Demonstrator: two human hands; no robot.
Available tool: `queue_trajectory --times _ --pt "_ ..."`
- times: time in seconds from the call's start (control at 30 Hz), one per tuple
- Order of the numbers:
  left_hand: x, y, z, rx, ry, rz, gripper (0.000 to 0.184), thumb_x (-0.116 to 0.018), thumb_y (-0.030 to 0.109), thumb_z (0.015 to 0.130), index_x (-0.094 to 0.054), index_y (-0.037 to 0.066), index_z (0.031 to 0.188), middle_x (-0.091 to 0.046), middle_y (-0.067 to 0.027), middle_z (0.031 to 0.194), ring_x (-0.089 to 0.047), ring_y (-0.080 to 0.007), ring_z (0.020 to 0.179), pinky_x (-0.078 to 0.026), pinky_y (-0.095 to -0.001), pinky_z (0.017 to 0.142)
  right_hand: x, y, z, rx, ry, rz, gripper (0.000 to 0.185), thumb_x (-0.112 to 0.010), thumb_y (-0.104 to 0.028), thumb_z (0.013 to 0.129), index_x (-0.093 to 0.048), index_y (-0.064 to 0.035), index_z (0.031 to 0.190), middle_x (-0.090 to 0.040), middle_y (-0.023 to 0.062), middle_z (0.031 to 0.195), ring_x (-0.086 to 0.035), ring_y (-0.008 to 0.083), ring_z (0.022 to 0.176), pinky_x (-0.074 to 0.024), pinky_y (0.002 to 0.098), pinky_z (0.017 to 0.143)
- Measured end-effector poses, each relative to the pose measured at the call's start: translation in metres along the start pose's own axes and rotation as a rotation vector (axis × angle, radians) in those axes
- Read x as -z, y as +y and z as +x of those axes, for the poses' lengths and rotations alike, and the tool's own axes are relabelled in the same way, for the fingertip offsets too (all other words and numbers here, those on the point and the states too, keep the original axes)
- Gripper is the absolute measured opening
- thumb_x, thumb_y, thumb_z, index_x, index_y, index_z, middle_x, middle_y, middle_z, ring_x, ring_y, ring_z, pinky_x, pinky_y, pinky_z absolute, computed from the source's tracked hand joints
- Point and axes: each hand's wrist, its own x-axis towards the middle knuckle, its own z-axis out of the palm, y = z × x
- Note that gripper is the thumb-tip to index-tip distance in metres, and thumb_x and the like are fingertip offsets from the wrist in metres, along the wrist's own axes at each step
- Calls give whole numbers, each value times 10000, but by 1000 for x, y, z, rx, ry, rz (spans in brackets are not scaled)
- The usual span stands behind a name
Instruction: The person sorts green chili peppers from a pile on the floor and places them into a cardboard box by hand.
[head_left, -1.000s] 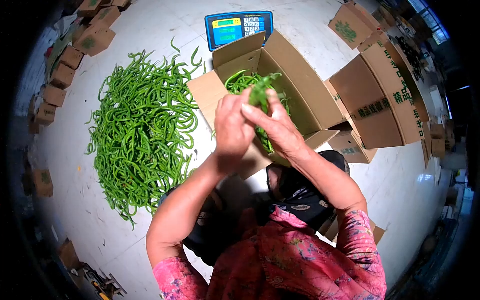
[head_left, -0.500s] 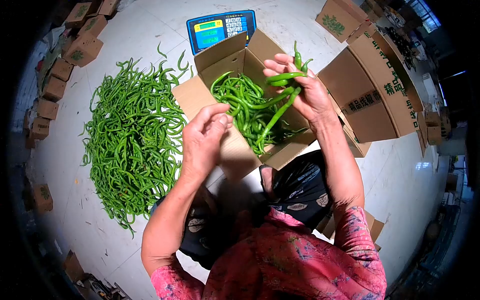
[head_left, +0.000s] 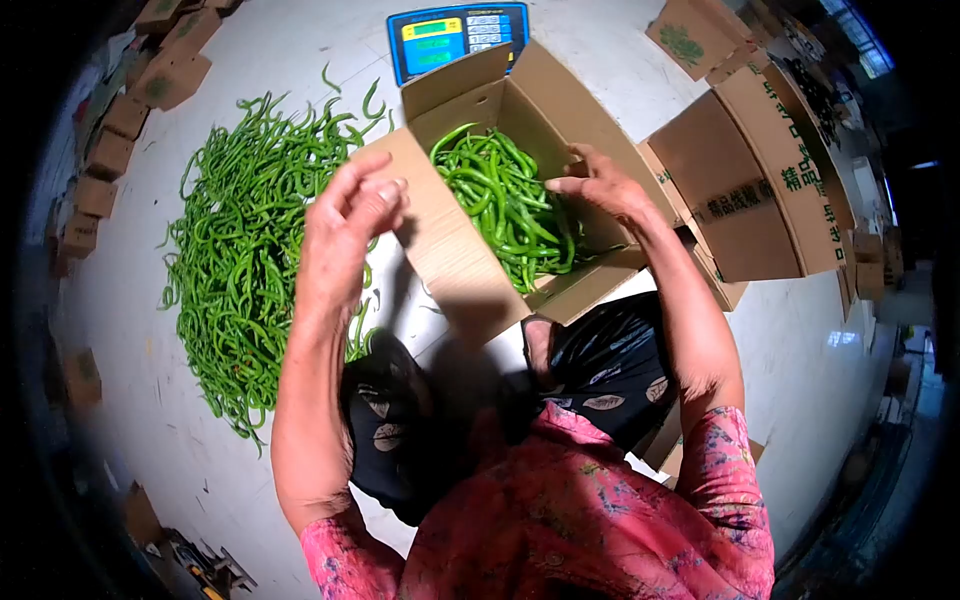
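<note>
An open cardboard box [head_left: 560,120] stands in front of me with green chili peppers [head_left: 500,200] lying inside it. My right hand [head_left: 608,190] is over the box's right side, beside those peppers. Its thumb and fingers are apart, and I see nothing held. To the left, my left hand [head_left: 350,215] hovers between the box's left flap [head_left: 425,215] and a big loose pile of green chili peppers [head_left: 250,270] on the floor. The fingers there are loosely bent and apart, with no pepper visible in them. Part of the pile is hidden behind this hand and forearm.
Behind the box is a blue digital scale [head_left: 455,42] with a lit display. A second open carton [head_left: 735,185] with printed characters stands at the right. More cardboard boxes [head_left: 172,80] line the left edge, and another box [head_left: 690,40] sits at the far right.
The several peppers my right hand held are gone from it; it has lowered into the box and opened. My left hand has moved left, away from the box toward the pile.
</note>
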Motion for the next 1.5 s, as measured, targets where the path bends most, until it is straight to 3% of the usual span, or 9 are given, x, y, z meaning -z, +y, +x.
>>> queue_trajectory --times 0.27,0.47,0.67,0.87,0.97,1.1,1.23,1.4,1.5 --pt "95 15 -44 -31 142 -128 345 -593 150 923 -555 6 1235 -647 -77 1020 -633 -132 874 -522 -248 786 -10 -13 -10 96 -93 -3 602 -653 -334 882 -473 27 1330 -588 205 1223 -578 261 1089 -470 364 928" --pt "235 -85 -150 102 683 -143 308 -544 94 935 -533 -50 1206 -640 -108 936 -610 -144 744 -500 -235 660 -38 -50 -41 119 -286 -82 573 -616 -315 913 -454 30 1341 -576 190 1219 -549 249 1122 -436 355 964" --pt "257 -248 -257 425 1009 -104 216 -415 8 841 -501 89 660 -551 -40 625 -460 -99 497 -353 -232 458 -59 -68 -46 162 -410 -197 479 -615 -253 912 -501 15 1293 -615 138 1090 -574 200 1016 -455 314 838" --pt "246 -402 -293 373 1079 427 102 -572 77 819 -643 38 881 -628 -88 719 -595 -201 643 -492 -307 619 -84 -93 -53 187 -460 -288 451 -620 -226 906 -527 29 1267 -634 121 1087 -601 180 968 -476 301 813" --pt "221 -349 -257 465 824 807 343 -673 134 716 -638 57 1049 -650 -170 859 -620 -326 809 -500 -389 762 -94 -92 -54 174 -483 -233 457 -628 -228 906 -525 31 1268 -637 123 1091 -606 183 956 -479 309 824" --pt "217 -381 -208 60 872 1064 623 -753 192 679 -516 8 1225 -592 -219 1069 -567 -385 971 -460 -468 848 -106 -98 -54 190 -516 -250 450 -634 -232 905 -531 -1 1278 -652 128 1055 -612 191 970 -481 308 849" --pt "202 -324 -135 407 911 893 767 -799 325 678 -448 36 1296 -591 -184 1065 -530 -367 1075 -463 -469 872 -115 -110 -56 153 -502 -315 434 -630 -237 901 -548 -28 1272 -663 154 1044 -624 222 963 -492 337 835" --pt "229 -467 -93 -107 1117 1299 727 -767 291 704 -440 91 1321 -500 -158 1224 -484 -322 1146 -454 -464 889 -125 -120 -57 176 -504 -336 458 -640 -254 880 -552 1 1249 -653 181 1104 -629 281 1029 -481 370 890" --pt "231 -481 -91 -26 921 1402 708 -749 275 721 -435 86 1326 -476 -164 1253 -478 -330 1148 -442 -479 900 -128 -126 -57 227 -507 -404 435 -645 -216 870 -557 17 1227 -635 209 1135 -622 320 1057 -471 372 909"
